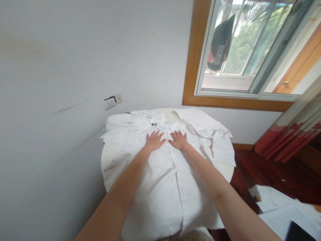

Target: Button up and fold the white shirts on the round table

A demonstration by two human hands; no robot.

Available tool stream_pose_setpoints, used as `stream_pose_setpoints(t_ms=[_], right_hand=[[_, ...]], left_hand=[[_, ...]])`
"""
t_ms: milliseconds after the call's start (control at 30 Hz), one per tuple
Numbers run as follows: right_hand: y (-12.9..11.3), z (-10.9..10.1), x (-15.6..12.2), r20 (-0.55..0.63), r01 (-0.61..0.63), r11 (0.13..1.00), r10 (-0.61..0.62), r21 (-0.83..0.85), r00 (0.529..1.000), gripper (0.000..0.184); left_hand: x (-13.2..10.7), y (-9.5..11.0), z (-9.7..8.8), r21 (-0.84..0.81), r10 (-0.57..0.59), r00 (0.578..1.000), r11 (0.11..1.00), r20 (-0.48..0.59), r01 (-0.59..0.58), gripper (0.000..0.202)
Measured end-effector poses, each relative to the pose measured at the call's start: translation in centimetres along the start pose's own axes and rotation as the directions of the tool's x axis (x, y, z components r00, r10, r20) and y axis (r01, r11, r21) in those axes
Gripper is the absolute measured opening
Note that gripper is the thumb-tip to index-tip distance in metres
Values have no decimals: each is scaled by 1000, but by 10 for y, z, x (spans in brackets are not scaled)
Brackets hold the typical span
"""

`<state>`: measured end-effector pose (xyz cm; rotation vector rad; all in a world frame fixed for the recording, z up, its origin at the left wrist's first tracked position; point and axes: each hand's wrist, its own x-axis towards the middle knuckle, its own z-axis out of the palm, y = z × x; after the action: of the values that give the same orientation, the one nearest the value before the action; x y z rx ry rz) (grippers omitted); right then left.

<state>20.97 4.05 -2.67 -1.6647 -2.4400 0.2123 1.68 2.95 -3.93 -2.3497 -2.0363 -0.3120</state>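
A white button-up shirt [163, 187] lies spread front-up over a small round white table [109, 160], its collar toward the wall. My left hand [154, 140] rests flat on the chest of the shirt, fingers stretched out, just left of the button placket. My right hand [178, 139] lies flat beside it on the other side of the placket, fingers also spread. Both hands sit just below the collar, almost touching each other. More white cloth [140, 120] is bunched at the far side of the table, and a sleeve [222, 147] hangs over the right edge.
A grey wall with a socket [109, 103] stands close behind the table. A wood-framed window [240, 60] is at the upper right, with a red curtain [288, 140] beside it. Papers [283, 207] lie at the lower right above the dark wooden floor [250, 170].
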Motion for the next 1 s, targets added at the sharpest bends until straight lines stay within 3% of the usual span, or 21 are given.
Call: stream_pose_setpoints(t_ms=[200, 333, 400, 467, 567, 667, 833, 1000], right_hand=[[3, -13, -30, -151, 79, 994, -90, -76, 984, 63], [7, -11, -64, -67, 117, 989, -123, -91, 990, 57], [8, -7, -75, -46, 105, 991, -109, -84, 993, 59], [9, -4, -80, -60, 95, 992, -100, -87, 993, 58], [9, -3, -79, -70, 96, 992, -102, -86, 992, 57], [10, -3, -70, -33, 91, 993, -94, -71, 995, 59], [15, -7, -49, 57, 82, 993, -77, -83, 995, 63], [16, -12, -53, -56, 121, 987, -127, -110, 990, 57]], left_hand=[[-1, 0, 0, -5, 7, 1000, 1000, 3, -6, 66], [-7, 10, -8, 57, 26, 994, 998, -109, -20, 56], [-17, 21, -15, 104, 54, 976, 994, -209, -33, 47], [-31, 33, -18, 118, 93, 968, 991, -233, -67, 39], [-59, 47, -15, 85, 128, 979, 990, -158, -116, 41], [-78, 47, -5, 70, 139, 980, 989, -142, -130, 53], [-73, 35, -4, 45, 142, 986, 989, -92, -138, 56], [-90, 39, -17, 72, 163, 972, 986, -170, -152, 50]])
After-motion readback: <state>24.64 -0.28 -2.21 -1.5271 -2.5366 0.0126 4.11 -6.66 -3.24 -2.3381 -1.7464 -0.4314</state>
